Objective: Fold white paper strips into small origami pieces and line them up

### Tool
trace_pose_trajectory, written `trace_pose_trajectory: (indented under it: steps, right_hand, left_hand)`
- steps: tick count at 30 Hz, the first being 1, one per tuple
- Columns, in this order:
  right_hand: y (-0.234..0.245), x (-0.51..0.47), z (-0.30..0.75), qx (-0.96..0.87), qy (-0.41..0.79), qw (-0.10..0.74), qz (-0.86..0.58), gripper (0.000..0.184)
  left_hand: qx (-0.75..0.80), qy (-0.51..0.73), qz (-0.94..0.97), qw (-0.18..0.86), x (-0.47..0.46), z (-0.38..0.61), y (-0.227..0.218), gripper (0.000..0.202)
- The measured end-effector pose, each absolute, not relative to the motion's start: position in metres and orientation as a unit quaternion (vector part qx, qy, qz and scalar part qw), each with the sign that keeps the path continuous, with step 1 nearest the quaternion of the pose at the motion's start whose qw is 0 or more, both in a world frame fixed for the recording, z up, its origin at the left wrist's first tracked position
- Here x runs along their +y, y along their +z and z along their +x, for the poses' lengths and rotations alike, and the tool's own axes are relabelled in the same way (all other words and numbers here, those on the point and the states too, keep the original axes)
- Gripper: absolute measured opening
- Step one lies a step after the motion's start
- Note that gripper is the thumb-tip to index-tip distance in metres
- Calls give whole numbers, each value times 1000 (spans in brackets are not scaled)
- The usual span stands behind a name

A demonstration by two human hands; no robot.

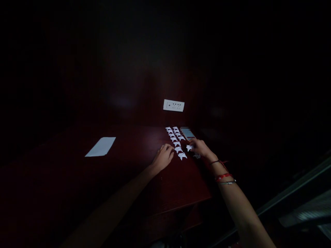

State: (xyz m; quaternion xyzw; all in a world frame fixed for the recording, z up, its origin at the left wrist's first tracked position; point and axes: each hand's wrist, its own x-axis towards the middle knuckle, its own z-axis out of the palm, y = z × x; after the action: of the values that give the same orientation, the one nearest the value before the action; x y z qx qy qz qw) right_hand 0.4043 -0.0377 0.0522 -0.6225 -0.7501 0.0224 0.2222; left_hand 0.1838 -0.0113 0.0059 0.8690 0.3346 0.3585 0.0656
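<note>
Two rows of several small folded white paper pieces (pixel 176 140) lie on a dark red wooden table (pixel 134 179). My left hand (pixel 163 158) rests on the table just left of the rows, fingers curled, nothing visible in it. My right hand (pixel 200 147) is to the right of the rows, its fingers pinched on one small folded white paper piece (pixel 189 147). Another small piece (pixel 197 156) lies under that wrist. A phone (pixel 187 133) with a lit screen lies just beyond the right hand.
A white sheet of paper (pixel 101 146) lies flat on the table at the left. A white wall socket plate (pixel 173 105) sits on the dark wall behind the table. The table's near right edge (pixel 186 203) drops off below my forearms. The room is very dark.
</note>
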Motion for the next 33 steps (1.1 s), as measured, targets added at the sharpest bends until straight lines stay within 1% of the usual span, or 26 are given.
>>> trace_pose_trajectory:
  steps: [3,7,12,18,27,33]
  right_hand:
    - [51,-17,408,-739,11,188,-647,46]
    - [45,12,411,-732,12,172,-659,47]
    - [34,42,416,-744,31,155,-649,49]
    - [28,58,412,-763,59,128,-631,54]
    - [47,31,392,-732,1,142,-667,43]
    - [59,4,317,-748,-16,165,-643,37]
  left_hand:
    - [354,377,853,65,6,199,-1,20]
    - [378,394,835,69,30,205,-10,18]
    - [407,407,814,77,49,202,-18,17]
    - [410,408,811,84,50,203,-18,16]
    - [409,411,812,66,38,188,-15,18]
    - [411,401,819,18,22,113,4,22]
